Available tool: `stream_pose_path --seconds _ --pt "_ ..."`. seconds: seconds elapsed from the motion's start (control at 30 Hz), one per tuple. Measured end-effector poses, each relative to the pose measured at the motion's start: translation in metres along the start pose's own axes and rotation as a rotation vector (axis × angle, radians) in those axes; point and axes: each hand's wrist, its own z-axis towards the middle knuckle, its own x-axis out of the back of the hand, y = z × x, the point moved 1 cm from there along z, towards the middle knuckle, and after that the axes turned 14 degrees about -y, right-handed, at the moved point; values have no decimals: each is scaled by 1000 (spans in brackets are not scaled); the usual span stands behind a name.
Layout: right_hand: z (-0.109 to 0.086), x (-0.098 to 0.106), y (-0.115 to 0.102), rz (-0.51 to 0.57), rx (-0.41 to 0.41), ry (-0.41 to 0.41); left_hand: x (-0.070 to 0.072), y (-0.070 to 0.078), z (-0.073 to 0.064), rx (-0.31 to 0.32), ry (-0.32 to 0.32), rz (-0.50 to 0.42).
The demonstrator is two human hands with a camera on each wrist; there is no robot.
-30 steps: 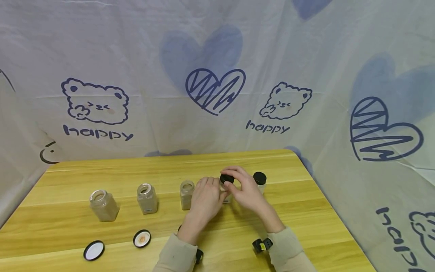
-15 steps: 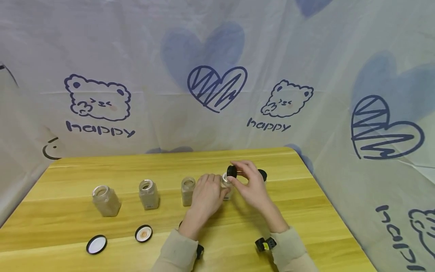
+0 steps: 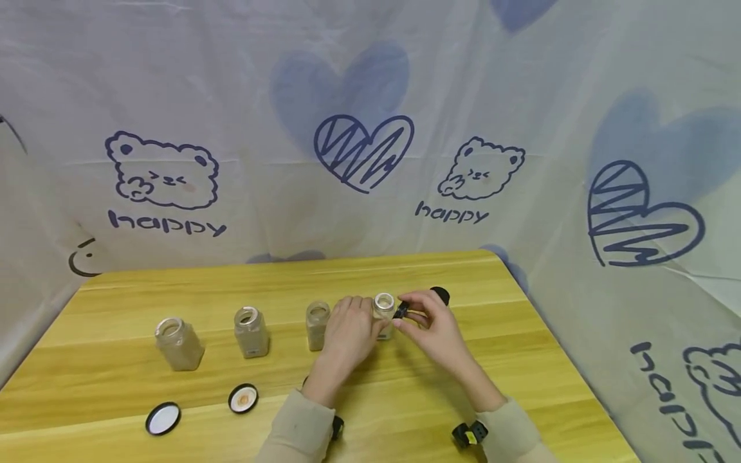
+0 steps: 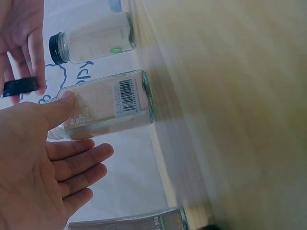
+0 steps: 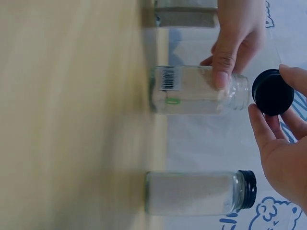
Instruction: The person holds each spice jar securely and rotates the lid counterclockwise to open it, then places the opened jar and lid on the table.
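My left hand [image 3: 346, 337] steadies a clear glass jar [image 5: 192, 98] that stands upright on the table, its thumb against the near side and its fingers around the far side. That jar's mouth is uncovered, and a barcode label shows low on its side. Just right of the mouth, my right hand [image 3: 433, 326] pinches a black screw lid [image 5: 273, 93] between thumb and fingers, tilted on edge and apart from the jar. Behind my right hand stands another glass jar [image 5: 192, 194], its black lid on.
To the left stand three uncapped glass jars: one near my left hand [image 3: 316, 329], a middle jar [image 3: 252, 335] and a far-left jar [image 3: 181, 347]. A white-lined lid [image 3: 163, 419] and a stained lid [image 3: 243, 399] lie upturned in front. The wooden table [image 3: 556, 399] meets a printed curtain [image 3: 260, 193].
My right hand has lifted the black lid off the jar, moved it to the right and lowered it beside the mouth. My left hand has stayed on the jar.
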Motion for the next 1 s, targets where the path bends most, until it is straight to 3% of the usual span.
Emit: stream_pose_path --seconds 0.33,0.43,0.73,0.9,1.0 --pt "-22 -1 12 73 -127 -111 2 -3 1 -3 -2 26" --pt "-28 -2 15 52 -155 -146 3 -3 1 -1 -17 36" --pt "-37 -8 27 130 -258 -331 3 -4 1 -8 -33 60" --pt "-39 -16 30 154 -268 -407 3 -3 1 -7 -41 63" --pt "-39 -20 31 104 -234 -431 3 -2 1 -10 -35 54"
